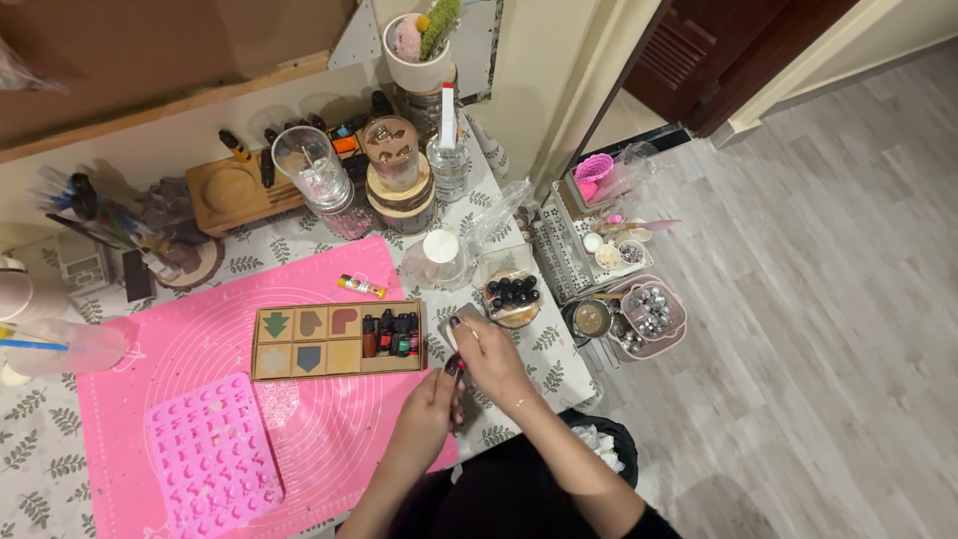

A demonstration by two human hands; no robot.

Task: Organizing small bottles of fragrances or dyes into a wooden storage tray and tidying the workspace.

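Right hand (486, 351) pinching small bottle (454, 363), my left hand (431, 407) gripping its base, just beside wooden tray (335, 340), over pink mat (200, 329).

Seen from above at a cluttered craft desk (499, 409): left hand (431, 411) and right hand (486, 357) meeting over the edge of a pink mat (329, 429), gripping a small dark-capped bottle (454, 365) between them. Just beside, a wooden tray (337, 340) of coloured shapes and little dye bottles (391, 335). Lower left, a pink letter mould (212, 456). Behind, a white-capped jar (440, 258) and a bowl of dark beads (512, 293).
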